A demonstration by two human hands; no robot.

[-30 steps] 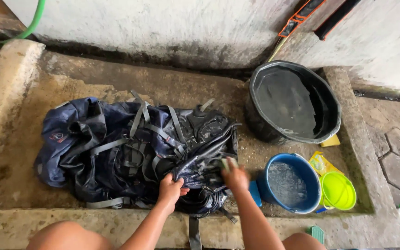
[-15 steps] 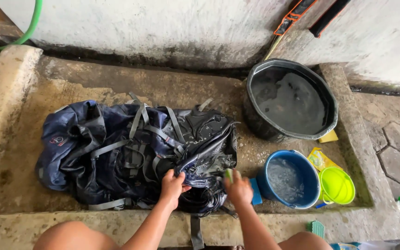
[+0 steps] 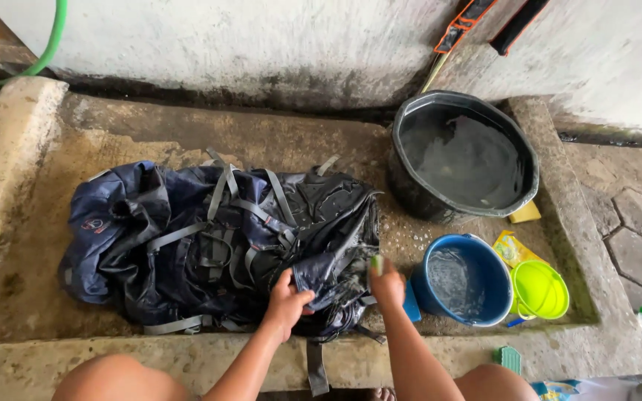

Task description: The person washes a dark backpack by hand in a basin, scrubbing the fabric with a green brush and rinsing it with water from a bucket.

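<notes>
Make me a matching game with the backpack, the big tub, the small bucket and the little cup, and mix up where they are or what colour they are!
Things:
1. backpack
2. big tub
3. small bucket
4. little cup

Descriptions:
A. bright yellow-green, at the far right
B. black, full of water, by the wall
C. dark blue with grey straps, wet, held by the left hand
D. blue, with water, beside the right hand

Pairs: 1-C, 2-B, 3-D, 4-A
</notes>
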